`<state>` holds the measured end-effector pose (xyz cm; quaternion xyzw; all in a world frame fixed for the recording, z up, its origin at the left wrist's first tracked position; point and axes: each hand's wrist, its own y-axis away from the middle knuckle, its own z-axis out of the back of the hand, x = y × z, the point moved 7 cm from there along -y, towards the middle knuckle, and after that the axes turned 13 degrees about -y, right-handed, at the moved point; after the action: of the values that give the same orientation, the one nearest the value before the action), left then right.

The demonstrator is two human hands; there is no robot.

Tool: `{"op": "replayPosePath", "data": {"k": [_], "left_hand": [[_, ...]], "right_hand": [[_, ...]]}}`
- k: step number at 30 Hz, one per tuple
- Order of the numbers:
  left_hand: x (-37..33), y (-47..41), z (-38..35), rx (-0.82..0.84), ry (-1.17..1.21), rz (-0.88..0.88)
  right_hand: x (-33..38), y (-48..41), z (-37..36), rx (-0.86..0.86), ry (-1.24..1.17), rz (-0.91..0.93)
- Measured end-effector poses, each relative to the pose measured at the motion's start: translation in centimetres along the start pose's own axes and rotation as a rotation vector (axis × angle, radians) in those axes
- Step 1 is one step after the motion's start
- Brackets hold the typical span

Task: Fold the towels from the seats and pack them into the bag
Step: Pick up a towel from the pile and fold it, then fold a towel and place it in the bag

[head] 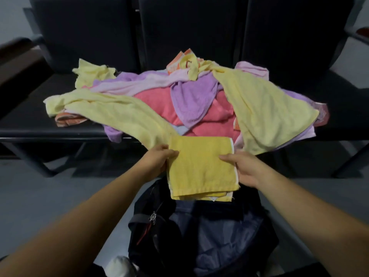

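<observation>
Folded yellow towel (201,166) pinched btwn left hand (157,158) & right hand (245,169), above open bag (219,236)

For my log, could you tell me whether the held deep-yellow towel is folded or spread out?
Folded: the deep yellow terry towel is a rectangle with stacked layers at its near edge.

Folded towel (201,166) above bag (209,236), before seats (30,116).
</observation>
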<state>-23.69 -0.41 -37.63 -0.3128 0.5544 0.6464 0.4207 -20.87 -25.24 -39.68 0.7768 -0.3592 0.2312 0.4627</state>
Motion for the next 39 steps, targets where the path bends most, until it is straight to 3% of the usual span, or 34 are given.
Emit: {"op": "replayPosePath", "data": {"k": [5,18,27,33,39], "left_hand": [[8.1,-1.7,-2.6,0.146,-0.133,0.162],[26.0,-8.7,-5.0,0.048,-0.392,0.411],[29.9,-11.3,-1.3,-0.155,-0.506,0.440],[30.6,-10.9,-1.5,-0.053,-0.670,0.435],[27.5,-9.1,-1.6,0.029,-0.784,0.499]], "right_hand": [[-7.1,-2.2,4.6,-0.165,0.111,-0.227],[-22.4,-11.5,12.0,-0.389,0.237,-0.489],[-27.2,-15.8,8.9,-0.467,0.232,-0.317],[-28.1,-16.5,9.2,-0.475,0.505,-0.273],[-22.2,-13.8,8.2,-0.469,0.622,-0.196]]}}
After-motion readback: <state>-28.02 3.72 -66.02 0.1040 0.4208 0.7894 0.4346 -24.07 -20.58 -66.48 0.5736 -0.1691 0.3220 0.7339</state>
